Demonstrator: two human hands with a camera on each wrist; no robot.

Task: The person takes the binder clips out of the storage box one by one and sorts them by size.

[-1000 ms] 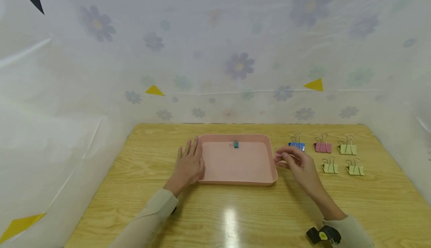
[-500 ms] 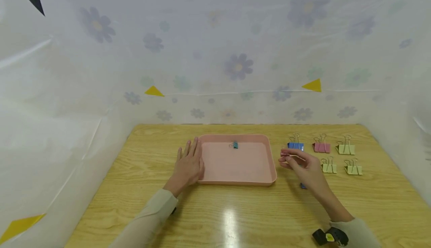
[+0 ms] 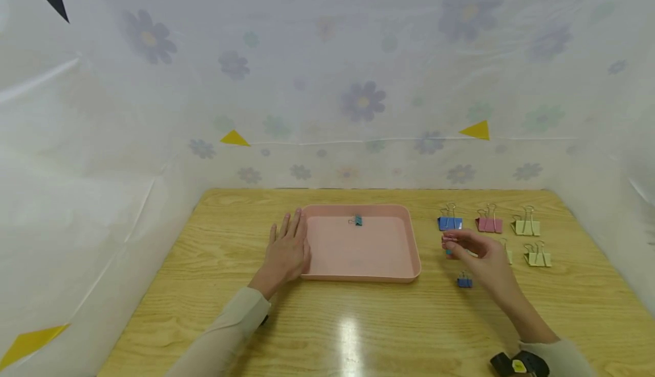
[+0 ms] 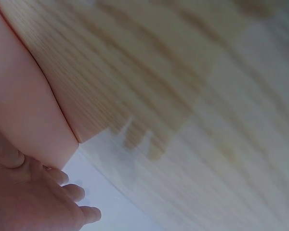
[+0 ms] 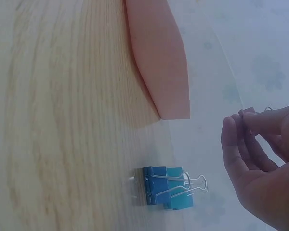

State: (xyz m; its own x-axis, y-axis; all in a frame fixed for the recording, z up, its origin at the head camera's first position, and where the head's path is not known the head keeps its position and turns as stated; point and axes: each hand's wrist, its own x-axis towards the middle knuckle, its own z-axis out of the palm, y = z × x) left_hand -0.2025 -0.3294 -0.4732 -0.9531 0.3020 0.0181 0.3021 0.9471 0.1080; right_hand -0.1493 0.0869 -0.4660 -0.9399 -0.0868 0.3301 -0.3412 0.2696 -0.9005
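My right hand (image 3: pixel 485 259) pinches a small pink binder clip (image 3: pixel 448 239) between thumb and fingertips, to the right of the pink tray (image 3: pixel 415 252). In the right wrist view the fingers hide most of that clip. Just below it in the head view, a teal binder clip (image 5: pixel 182 188) shows partly behind the fingers. A small blue binder clip (image 3: pixel 464 282) stands nearer the front. My left hand (image 3: pixel 284 253) rests against the tray's left side with its fingers straight. Inside the tray, near the back, lies a small teal binder clip (image 3: pixel 358 220).
Along the right of the wooden table (image 3: pixel 317 326) stand larger binder clips: a blue one (image 3: pixel 450 223), a pink one (image 3: pixel 489 225) and a light green one (image 3: pixel 527 227). Another green clip (image 3: pixel 538 259) is in front, and one beside it is partly hidden by my right hand.
My right hand has moved right, away from the tray's right edge, carrying the pink binder clip. The small blue clip has come into sight. The left hand has stayed in place.
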